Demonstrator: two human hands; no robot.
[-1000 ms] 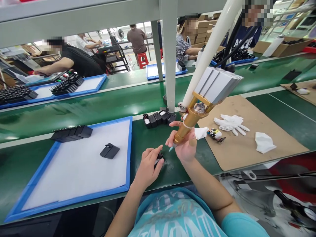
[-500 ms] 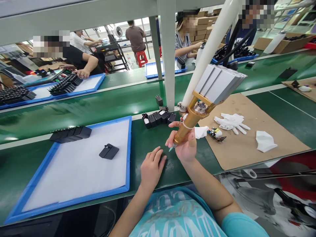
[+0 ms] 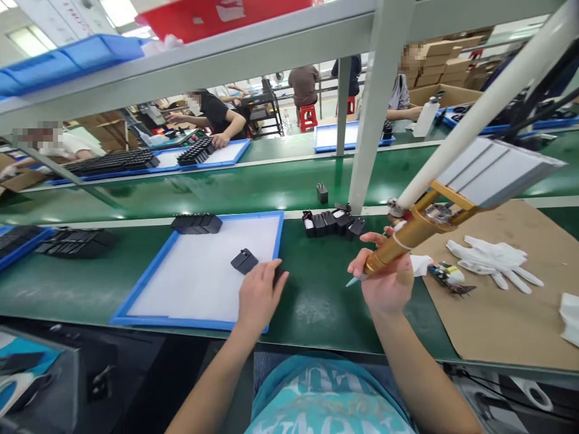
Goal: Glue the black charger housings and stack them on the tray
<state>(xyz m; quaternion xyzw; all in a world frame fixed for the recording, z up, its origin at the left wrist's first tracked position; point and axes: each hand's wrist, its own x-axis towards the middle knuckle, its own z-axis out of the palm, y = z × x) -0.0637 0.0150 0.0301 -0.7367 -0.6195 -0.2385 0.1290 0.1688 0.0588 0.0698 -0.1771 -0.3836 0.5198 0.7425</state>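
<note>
My left hand (image 3: 259,295) is at the right rim of the blue-edged tray (image 3: 190,289), fingers bent round a black power adapter (image 3: 277,274) that shows only in part between thumb and fingers. Another black power adapter (image 3: 245,261) lies on the white liner, just beyond the fingertips. Closed round a gold-coloured cylindrical tool (image 3: 395,247) is my right hand (image 3: 386,283), held over the green bench. A teal pointed tip (image 3: 353,281) sticks out at the tool's lower end. Grey-white finned blocks (image 3: 493,169) top the tool.
A row of black adapters (image 3: 196,223) stands at the tray's far left corner. Several more adapters (image 3: 332,222) sit by the grey post (image 3: 364,132). To the right, brown cardboard (image 3: 493,313) carries white gloves (image 3: 493,256) and a circuit board (image 3: 447,276). Co-workers sit across the line.
My left hand has moved left from the bench to the tray's rim, and a black adapter now shows in its fingers. The view has swung left; my right hand keeps the gold-coloured tool.
</note>
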